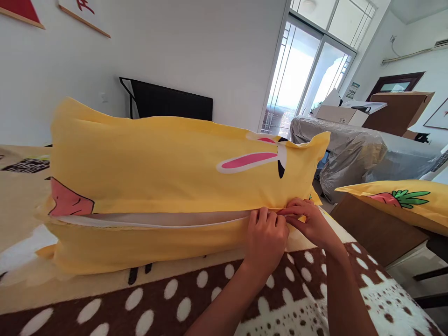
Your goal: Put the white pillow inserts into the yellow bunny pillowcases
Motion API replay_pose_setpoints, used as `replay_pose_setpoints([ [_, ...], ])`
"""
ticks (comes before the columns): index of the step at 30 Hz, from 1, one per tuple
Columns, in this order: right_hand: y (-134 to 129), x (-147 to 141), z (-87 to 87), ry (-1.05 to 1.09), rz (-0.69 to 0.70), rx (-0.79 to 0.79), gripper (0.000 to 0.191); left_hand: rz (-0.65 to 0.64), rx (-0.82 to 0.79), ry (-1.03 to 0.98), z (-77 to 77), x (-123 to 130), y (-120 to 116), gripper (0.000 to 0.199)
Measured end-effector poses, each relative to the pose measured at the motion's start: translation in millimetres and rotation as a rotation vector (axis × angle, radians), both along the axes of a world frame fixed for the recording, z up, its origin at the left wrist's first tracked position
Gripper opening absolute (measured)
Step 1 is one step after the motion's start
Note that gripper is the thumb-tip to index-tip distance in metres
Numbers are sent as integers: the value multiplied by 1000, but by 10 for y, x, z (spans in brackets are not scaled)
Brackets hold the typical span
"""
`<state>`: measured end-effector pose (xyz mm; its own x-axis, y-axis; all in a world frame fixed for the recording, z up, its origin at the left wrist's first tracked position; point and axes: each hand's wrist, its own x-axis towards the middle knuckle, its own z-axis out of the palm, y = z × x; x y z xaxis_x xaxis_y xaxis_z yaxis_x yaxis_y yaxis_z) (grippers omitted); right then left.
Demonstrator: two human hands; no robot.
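A long yellow pillow (150,163) with a rabbit print lies on its side across the bed. Along its lower front runs an open slit (157,219) with white edges, and pale filling shows inside. My left hand (268,235) is closed on the cover's edge at the right part of this slit. Just right of it, touching or nearly so, my right hand (310,221) pinches the seam near the slit's right end. Whether a zip pull sits between its fingers is hidden.
Under the pillow spreads a brown blanket (184,308) with white spots. To the right, another yellow pillow (434,205) with a carrot print rests on a brown box-like surface (378,228). Plastic-covered furniture (336,154) and open cardboard boxes (395,109) stand behind.
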<state>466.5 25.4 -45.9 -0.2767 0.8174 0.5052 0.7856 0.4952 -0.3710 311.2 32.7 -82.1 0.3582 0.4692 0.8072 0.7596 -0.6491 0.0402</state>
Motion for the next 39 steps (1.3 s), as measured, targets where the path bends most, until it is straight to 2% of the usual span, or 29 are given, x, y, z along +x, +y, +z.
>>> replay_pose_setpoints([
  [8, 27, 14, -4, 88, 50, -26, 16, 38, 71, -65, 20, 4, -18, 8],
  [19, 44, 19, -31, 142, 35, -55, 15, 9, 40, -56, 38, -47, 37, 11],
  [28, 46, 13, -56, 192, 59, -64, 18, 70, 106, -101, 145, -171, 56, 15],
  [33, 52, 14, -80, 116, 47, -28, 25, 75, 29, -74, 220, -269, 99, 17],
  [39, 64, 7, -71, 96, 58, -41, 24, 40, -200, -13, 406, -487, 107, 21],
])
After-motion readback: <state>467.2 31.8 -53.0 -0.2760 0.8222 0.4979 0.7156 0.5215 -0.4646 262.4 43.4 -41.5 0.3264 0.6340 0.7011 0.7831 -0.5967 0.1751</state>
